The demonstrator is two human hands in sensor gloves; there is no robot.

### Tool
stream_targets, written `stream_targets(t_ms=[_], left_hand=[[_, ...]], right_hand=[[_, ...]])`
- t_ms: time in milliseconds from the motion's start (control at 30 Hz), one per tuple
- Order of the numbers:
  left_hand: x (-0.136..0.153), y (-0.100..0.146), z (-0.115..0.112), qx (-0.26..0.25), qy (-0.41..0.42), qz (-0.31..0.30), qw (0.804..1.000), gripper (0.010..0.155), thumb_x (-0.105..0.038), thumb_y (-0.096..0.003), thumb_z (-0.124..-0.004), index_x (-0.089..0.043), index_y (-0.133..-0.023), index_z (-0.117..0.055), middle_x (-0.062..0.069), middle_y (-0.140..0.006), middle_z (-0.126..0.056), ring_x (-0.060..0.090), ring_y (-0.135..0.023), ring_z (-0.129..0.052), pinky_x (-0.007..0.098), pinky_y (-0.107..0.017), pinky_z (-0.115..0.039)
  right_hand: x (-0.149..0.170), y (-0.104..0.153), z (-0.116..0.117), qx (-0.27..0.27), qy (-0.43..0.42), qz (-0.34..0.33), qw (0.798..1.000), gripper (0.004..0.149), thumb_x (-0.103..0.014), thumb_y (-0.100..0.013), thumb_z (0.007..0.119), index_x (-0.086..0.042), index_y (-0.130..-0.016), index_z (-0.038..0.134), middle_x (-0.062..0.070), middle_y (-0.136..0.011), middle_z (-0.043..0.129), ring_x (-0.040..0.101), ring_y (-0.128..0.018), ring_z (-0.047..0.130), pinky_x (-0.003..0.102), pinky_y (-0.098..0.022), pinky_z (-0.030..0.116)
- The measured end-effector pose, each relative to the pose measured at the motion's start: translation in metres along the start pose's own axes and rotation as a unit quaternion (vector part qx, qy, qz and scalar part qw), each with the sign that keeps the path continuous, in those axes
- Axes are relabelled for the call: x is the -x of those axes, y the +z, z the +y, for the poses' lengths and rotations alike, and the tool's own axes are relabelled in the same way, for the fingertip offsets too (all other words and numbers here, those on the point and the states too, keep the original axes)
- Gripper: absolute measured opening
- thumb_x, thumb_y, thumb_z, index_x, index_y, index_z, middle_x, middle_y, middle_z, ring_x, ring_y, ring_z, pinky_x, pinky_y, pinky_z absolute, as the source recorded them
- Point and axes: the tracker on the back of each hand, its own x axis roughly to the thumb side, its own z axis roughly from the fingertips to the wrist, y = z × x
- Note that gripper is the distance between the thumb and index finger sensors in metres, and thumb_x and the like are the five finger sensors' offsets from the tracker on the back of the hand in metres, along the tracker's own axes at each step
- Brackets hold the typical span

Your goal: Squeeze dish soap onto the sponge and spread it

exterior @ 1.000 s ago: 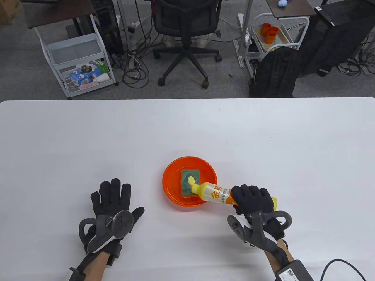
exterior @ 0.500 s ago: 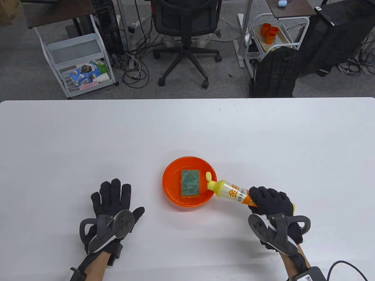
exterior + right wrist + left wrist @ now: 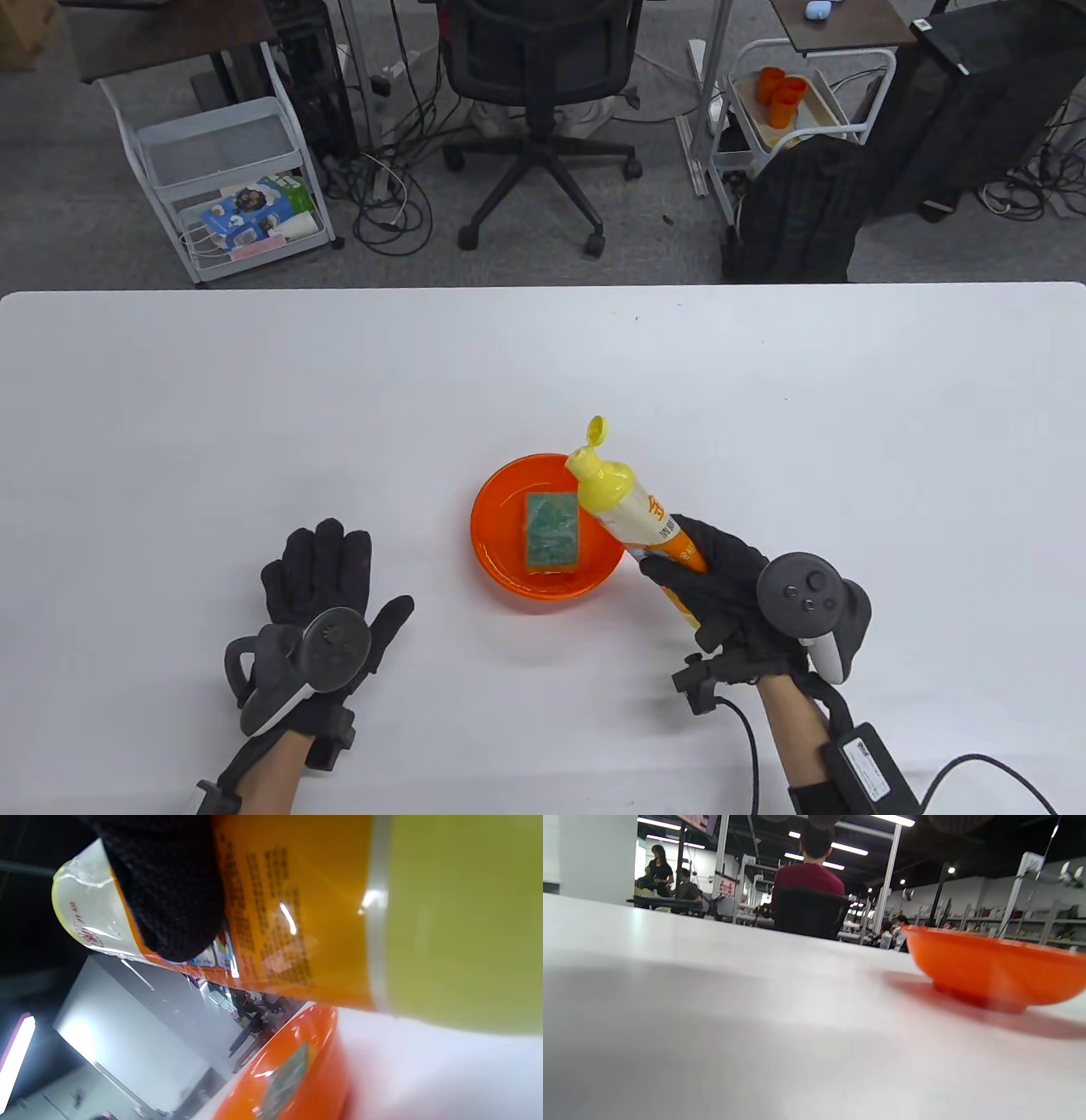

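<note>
Right hand (image 3: 730, 586) grips the bottle (image 3: 636, 518), tilted cap-up over the bowl (image 3: 501, 577); left hand (image 3: 318, 586) lies spread on the counter (image 3: 254, 407). Sponge (image 3: 551, 531) sits in bowl. Squeezing looks finished; spreading is next.

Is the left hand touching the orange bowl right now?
No. In the table view the left hand rests flat on the white table, clearly apart from the orange bowl holding the green sponge.
</note>
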Motion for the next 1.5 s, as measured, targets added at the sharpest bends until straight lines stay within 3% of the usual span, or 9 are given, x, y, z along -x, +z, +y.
stream_targets(t_ms=[67, 167, 267, 367, 533, 667, 767, 967, 1500], left_hand=[[-0.008, -0.001, 0.019, -0.043, 0.018, -0.02, 0.999, 0.088, -0.066, -0.0526, -0.055, -0.014, -0.119, -0.032, 0.022, -0.128, -0.03, 0.054, -0.115, -0.029, 0.071, -0.078, -0.03], [-0.027, -0.012, 0.05, -0.083, 0.066, -0.058, 0.993, 0.088, -0.067, -0.0527, -0.055, -0.014, -0.119, -0.033, 0.022, -0.128, -0.034, 0.054, -0.116, -0.033, 0.071, -0.078, -0.032], [-0.051, -0.031, 0.074, -0.085, 0.128, -0.085, 0.984, 0.088, -0.069, -0.0525, -0.054, -0.016, -0.12, -0.035, 0.02, -0.129, -0.039, 0.052, -0.117, -0.036, 0.071, -0.079, -0.032], [-0.087, -0.06, 0.09, -0.057, 0.182, -0.126, 0.974, 0.084, -0.07, -0.0526, -0.052, -0.023, -0.121, -0.037, 0.017, -0.131, -0.043, 0.048, -0.118, -0.036, 0.071, -0.081, -0.029], [-0.142, -0.105, 0.085, 0.019, 0.185, -0.203, 0.961, 0.072, -0.066, -0.0543, -0.045, -0.036, -0.119, -0.045, 0.008, -0.133, -0.041, 0.046, -0.119, -0.028, 0.07, -0.08, -0.022], [-0.167, -0.123, 0.075, 0.109, 0.155, -0.209, 0.959, 0.071, -0.064, -0.0537, -0.042, -0.031, -0.111, -0.067, -0.001, -0.129, -0.06, 0.044, -0.121, -0.03, 0.068, -0.081, -0.017], [-0.169, -0.125, 0.075, 0.092, 0.124, -0.194, 0.969, 0.07, -0.065, -0.0531, -0.045, -0.029, -0.105, -0.074, -0.001, -0.121, -0.075, 0.041, -0.121, -0.045, 0.07, -0.081, -0.022], [-0.154, -0.115, 0.078, 0.058, 0.098, -0.186, 0.976, 0.069, -0.066, -0.0536, -0.05, -0.026, -0.105, -0.073, 0.003, -0.112, -0.082, 0.04, -0.113, -0.063, 0.071, -0.08, -0.031], [-0.146, -0.057, 0.052, 0.014, 0.147, -0.195, 0.97, 0.083, -0.065, -0.055, -0.052, -0.013, -0.119, -0.04, 0.018, -0.125, -0.059, 0.048, -0.114, -0.056, 0.072, -0.078, -0.038]], right_hand=[[0.007, 0.003, 0.007, -0.013, -0.052, 0.03, 0.998, 0.049, -0.043, -0.048, 0.096, -0.021, -0.091, 0.083, 0.003, -0.089, 0.095, 0.031, -0.076, 0.099, 0.05, -0.06, 0.084], [0.012, 0.003, 0.017, -0.036, -0.046, 0.037, 0.998, 0.05, -0.043, -0.048, 0.095, -0.021, -0.091, 0.082, 0.003, -0.089, 0.095, 0.03, -0.077, 0.099, 0.05, -0.06, 0.083], [0.013, 0.003, 0.023, -0.048, -0.046, 0.04, 0.997, 0.05, -0.043, -0.048, 0.095, -0.022, -0.091, 0.082, 0.003, -0.089, 0.095, 0.03, -0.077, 0.098, 0.05, -0.061, 0.083], [0.015, 0.005, 0.026, -0.066, -0.054, 0.039, 0.996, 0.05, -0.043, -0.048, 0.095, -0.021, -0.091, 0.082, 0.003, -0.089, 0.095, 0.03, -0.077, 0.098, 0.05, -0.061, 0.083], [0.013, 0.01, 0.026, -0.084, -0.045, 0.027, 0.995, 0.05, -0.043, -0.048, 0.095, -0.021, -0.091, 0.082, 0.003, -0.089, 0.095, 0.031, -0.077, 0.098, 0.05, -0.061, 0.083], [0.012, 0.017, 0.024, -0.088, -0.03, 0.028, 0.995, 0.05, -0.042, -0.049, 0.094, -0.02, -0.092, 0.082, 0.004, -0.089, 0.095, 0.032, -0.076, 0.098, 0.05, -0.06, 0.083], [0.013, 0.018, 0.025, -0.087, -0.017, 0.036, 0.995, 0.05, -0.041, -0.049, 0.094, -0.019, -0.092, 0.082, 0.005, -0.089, 0.095, 0.032, -0.076, 0.098, 0.051, -0.06, 0.083], [0.013, 0.018, 0.029, -0.087, 0.004, 0.041, 0.995, 0.05, -0.041, -0.049, 0.095, -0.019, -0.091, 0.082, 0.005, -0.088, 0.095, 0.032, -0.076, 0.098, 0.051, -0.06, 0.083], [0.014, 0.021, 0.031, -0.071, 0.004, 0.072, 0.995, 0.05, -0.039, -0.05, 0.094, -0.016, -0.092, 0.081, 0.008, -0.088, 0.094, 0.034, -0.074, 0.098, 0.052, -0.058, 0.084]])
